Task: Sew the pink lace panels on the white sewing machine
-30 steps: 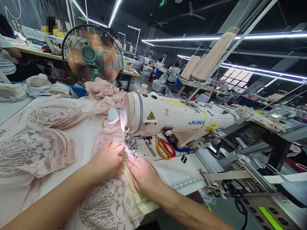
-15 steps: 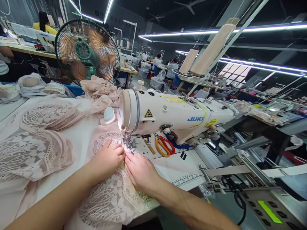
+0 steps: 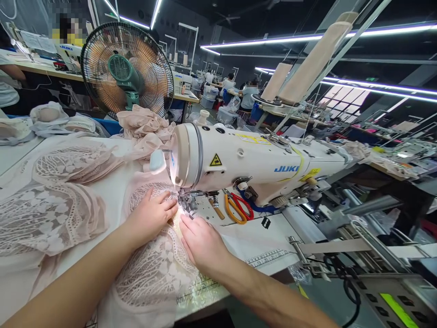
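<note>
Pale pink lace fabric (image 3: 150, 282) lies under the presser foot (image 3: 182, 200) of a white JUKI sewing machine (image 3: 239, 159) and drapes toward me over the table edge. On the lace just left of the needle area, my left hand (image 3: 150, 217) lies flat, thumb apart and fingers stretched toward the foot. My right hand (image 3: 205, 241) is closed at the fabric's right edge, close in front of the foot, thumb and fingers pressed together; its fingertips are partly hidden. More lace pieces (image 3: 64, 209) are spread on the table to the left.
Right of the needle lie orange-handled scissors (image 3: 235, 212), red-handled scissors (image 3: 246, 207), a small brush (image 3: 216, 207) and a black blade (image 3: 266, 222). A ruler strip (image 3: 269, 258) runs along the front edge. Bunched fabric (image 3: 146, 125) and a fan (image 3: 126, 75) stand behind.
My left hand has flattened, its thumb and fingers spreading on the lace. My right hand has shifted slightly away from the left, opening a gap between them. The view has shifted slightly.
</note>
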The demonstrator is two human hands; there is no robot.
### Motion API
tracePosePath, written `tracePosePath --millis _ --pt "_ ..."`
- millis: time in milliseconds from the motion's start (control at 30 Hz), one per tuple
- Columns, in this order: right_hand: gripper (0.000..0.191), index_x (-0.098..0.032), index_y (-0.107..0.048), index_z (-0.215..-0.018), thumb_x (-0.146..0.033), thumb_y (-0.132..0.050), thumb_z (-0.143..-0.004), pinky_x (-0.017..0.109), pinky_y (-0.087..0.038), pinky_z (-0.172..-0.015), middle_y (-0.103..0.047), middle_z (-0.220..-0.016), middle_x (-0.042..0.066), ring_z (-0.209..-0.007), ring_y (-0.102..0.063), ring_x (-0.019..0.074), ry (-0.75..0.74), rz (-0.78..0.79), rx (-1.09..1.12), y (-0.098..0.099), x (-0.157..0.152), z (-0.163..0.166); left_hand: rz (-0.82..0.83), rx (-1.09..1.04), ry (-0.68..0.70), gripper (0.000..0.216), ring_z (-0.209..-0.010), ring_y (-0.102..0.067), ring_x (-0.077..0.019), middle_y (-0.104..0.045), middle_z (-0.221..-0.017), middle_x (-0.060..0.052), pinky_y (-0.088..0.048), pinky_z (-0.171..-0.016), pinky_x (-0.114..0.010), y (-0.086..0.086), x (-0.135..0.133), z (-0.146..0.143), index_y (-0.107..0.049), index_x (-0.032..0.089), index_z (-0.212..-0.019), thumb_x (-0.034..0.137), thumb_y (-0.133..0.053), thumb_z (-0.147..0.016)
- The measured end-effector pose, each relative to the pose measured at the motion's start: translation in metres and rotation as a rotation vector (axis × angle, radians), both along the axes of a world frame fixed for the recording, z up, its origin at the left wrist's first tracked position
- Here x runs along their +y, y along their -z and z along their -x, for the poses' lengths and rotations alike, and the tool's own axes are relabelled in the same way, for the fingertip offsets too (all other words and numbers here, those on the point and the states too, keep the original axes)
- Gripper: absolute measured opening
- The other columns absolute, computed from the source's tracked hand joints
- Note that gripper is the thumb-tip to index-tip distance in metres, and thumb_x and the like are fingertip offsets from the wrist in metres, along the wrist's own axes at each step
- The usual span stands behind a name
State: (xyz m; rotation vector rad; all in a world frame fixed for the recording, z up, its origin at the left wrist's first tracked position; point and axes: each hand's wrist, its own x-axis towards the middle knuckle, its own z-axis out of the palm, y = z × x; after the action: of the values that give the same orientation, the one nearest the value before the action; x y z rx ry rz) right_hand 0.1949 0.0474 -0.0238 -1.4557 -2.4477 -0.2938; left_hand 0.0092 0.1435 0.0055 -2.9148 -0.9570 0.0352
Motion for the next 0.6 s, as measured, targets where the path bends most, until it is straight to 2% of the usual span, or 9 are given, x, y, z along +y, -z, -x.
tracePosePath --millis 133,233,333,400,467,533,567,600 --pt "0.037 -0.006 -0.064 -0.12 -0.019 -0.047 -0.09 0.038 -0.052 -0.066 -0.067 -0.127 0.011 -0.08 -0.055 0.0249 -0.022 -0.035 0.059 0.007 0.001 -0.001 -0.083 0.03 -0.051 0.048 -0.142 -0.037 -0.0376 -0.048 -0.151 -0.008 -0.026 -0.112 -0.071 0.0 0.001 -0.001 -0.061 0.025 -0.133 0.007 -0.044 -0.092" --pt "0.036 -0.007 -0.066 -0.117 -0.017 -0.044 -0.089 0.039 -0.053 -0.067 -0.066 -0.127 0.012 -0.081 -0.055 0.0258 -0.043 -0.001 0.146 0.006 0.0 -0.003 -0.131 0.031 -0.101 0.047 -0.14 -0.039 -0.0403 -0.047 -0.151 -0.01 -0.027 -0.11 -0.072 0.0 0.002 -0.001 -0.063 0.025 -0.132 0.008 -0.045 -0.092" --pt "0.035 -0.011 -0.068 -0.108 -0.018 -0.038 -0.092 0.04 -0.052 -0.076 -0.069 -0.12 0.012 -0.087 -0.058 0.026 -0.04 0.15 0.371 -0.004 -0.004 -0.009 -0.161 0.007 -0.182 0.041 -0.14 -0.038 -0.0424 -0.051 -0.147 -0.013 -0.025 -0.11 -0.074 0.001 0.004 0.0 -0.067 0.024 -0.128 0.013 -0.05 -0.092" --pt "0.037 -0.014 -0.068 -0.104 -0.028 -0.034 -0.097 0.039 -0.051 -0.077 -0.072 -0.099 0.011 -0.086 -0.061 0.0251 0.027 0.348 0.573 -0.013 -0.011 -0.013 -0.184 -0.02 -0.23 0.036 -0.14 -0.037 -0.0444 -0.052 -0.146 -0.017 -0.024 -0.108 -0.077 0.001 0.004 0.002 -0.07 0.021 -0.123 0.015 -0.051 -0.092" --pt "0.038 -0.015 -0.066 -0.11 -0.04 -0.041 -0.097 0.036 -0.05 -0.071 -0.069 -0.081 0.006 -0.077 -0.063 0.0228 0.105 0.611 0.733 -0.019 -0.019 -0.014 -0.217 -0.103 -0.191 0.034 -0.139 -0.039 -0.0441 -0.054 -0.143 -0.019 -0.024 -0.107 -0.077 -0.001 0.001 0.003 -0.072 0.017 -0.116 0.012 -0.05 -0.091" --pt "0.038 -0.016 -0.062 -0.117 -0.04 -0.056 -0.088 0.031 -0.048 -0.064 -0.067 -0.078 0.002 -0.068 -0.061 0.0189 0.134 0.782 0.811 -0.02 -0.027 -0.012 -0.187 -0.247 -0.055 0.032 -0.13 -0.05 -0.0373 -0.062 -0.132 -0.018 -0.031 -0.11 -0.067 -0.004 -0.005 0.001 -0.072 0.015 -0.108 0.01 -0.047 -0.09" --pt "0.038 -0.016 -0.061 -0.118 -0.035 -0.06 -0.084 0.03 -0.047 -0.062 -0.067 -0.079 0.001 -0.066 -0.06 0.0174 0.128 0.779 0.824 -0.019 -0.03 -0.01 -0.124 -0.318 0.023 0.03 -0.122 -0.056 -0.0321 -0.067 -0.122 -0.015 -0.038 -0.108 -0.058 -0.006 -0.009 0.0 -0.072 0.016 -0.103 0.01 -0.045 -0.09" --pt "0.034 -0.017 -0.062 -0.114 -0.03 -0.06 -0.082 0.029 -0.046 -0.061 -0.066 -0.08 0.001 -0.065 -0.058 0.0164 0.113 0.703 0.821 -0.017 -0.032 -0.007 -0.026 -0.374 0.094 0.029 -0.11 -0.061 -0.0271 -0.07 -0.11 -0.012 -0.045 -0.103 -0.048 -0.009 -0.013 -0.002 -0.071 0.017 -0.097 0.013 -0.044 -0.091"
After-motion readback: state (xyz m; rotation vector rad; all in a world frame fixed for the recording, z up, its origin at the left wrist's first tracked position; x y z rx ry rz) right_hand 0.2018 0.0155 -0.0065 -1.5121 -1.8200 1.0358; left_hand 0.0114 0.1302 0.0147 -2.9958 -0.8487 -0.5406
